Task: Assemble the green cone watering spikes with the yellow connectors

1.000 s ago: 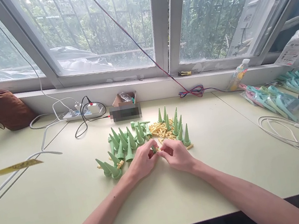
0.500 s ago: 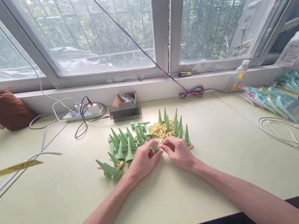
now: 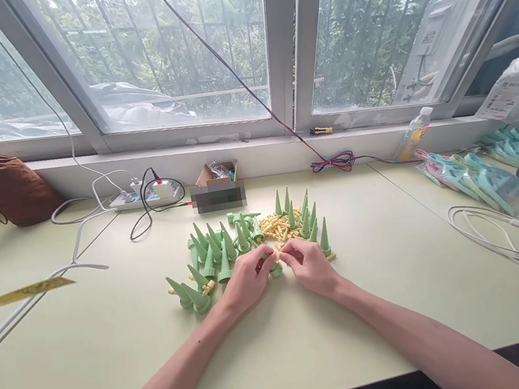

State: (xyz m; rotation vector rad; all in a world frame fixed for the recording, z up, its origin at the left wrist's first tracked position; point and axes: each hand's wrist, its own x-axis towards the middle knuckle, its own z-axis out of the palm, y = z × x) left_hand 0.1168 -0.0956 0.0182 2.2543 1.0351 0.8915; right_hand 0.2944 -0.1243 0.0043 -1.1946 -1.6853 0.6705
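Between the fingertips of my two hands is a small pale-yellow plastic piece (image 3: 278, 254), partly hidden by the fingers. My left hand (image 3: 250, 274) is closed in a pinch on its left side. From the right, the thumb and forefinger of my right hand (image 3: 310, 266) pinch the same piece. Just below the fingertips shows the ribbed base of a green plastic cone (image 3: 276, 270); its upper part is covered by my left fingers. Beyond the hands lies a heap of small yellow pieces (image 3: 280, 225). Several green cones (image 3: 224, 267) stand left of it, and more cones (image 3: 324, 238) stand at its right.
Three cones (image 3: 200, 297) with yellow pieces sit nearer on the left. At the back are a small cardboard box (image 3: 216, 174) and a power strip (image 3: 145, 196) with cables. White cable (image 3: 506, 239), bagged pastel plastic items (image 3: 491, 182) and a bottle (image 3: 413, 134) lie right.
My left fingers have closed and shifted slightly, so the gap between thumb and forefinger is gone. The cone's base now shows below them. My right hand stays nearly still.
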